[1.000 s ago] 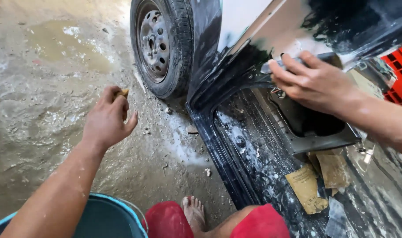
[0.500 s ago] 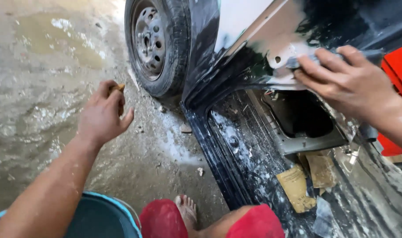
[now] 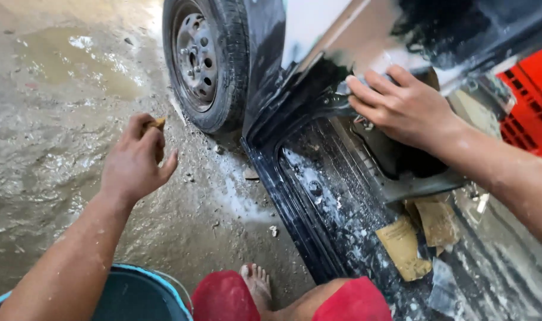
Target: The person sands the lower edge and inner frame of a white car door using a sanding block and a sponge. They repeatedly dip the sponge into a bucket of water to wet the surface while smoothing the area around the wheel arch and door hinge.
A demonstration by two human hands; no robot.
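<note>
My left hand [image 3: 135, 161] hovers over the wet concrete floor, fingers pinched on a small tan piece [image 3: 157, 123] that may be sponge or sandpaper. My right hand [image 3: 402, 107] presses a grey scrap against the glossy dark body panel [image 3: 366, 35] of a vehicle, just above the open door sill [image 3: 318, 196]. The sill is black and streaked with white foam. A front wheel [image 3: 202, 59] with a steel rim stands between my two hands, further back.
Torn brown paper pieces [image 3: 405, 246] lie on the wet vehicle floor. A teal bucket rim [image 3: 158, 282] sits at the bottom left, by my red shorts and bare foot [image 3: 258, 285]. A red crate [image 3: 532, 101] shows at the right. Puddles cover the ground at the left.
My right hand has slid left along the body panel. My left hand has stayed roughly in place, still pinching the tan piece. The view has shifted slightly.
</note>
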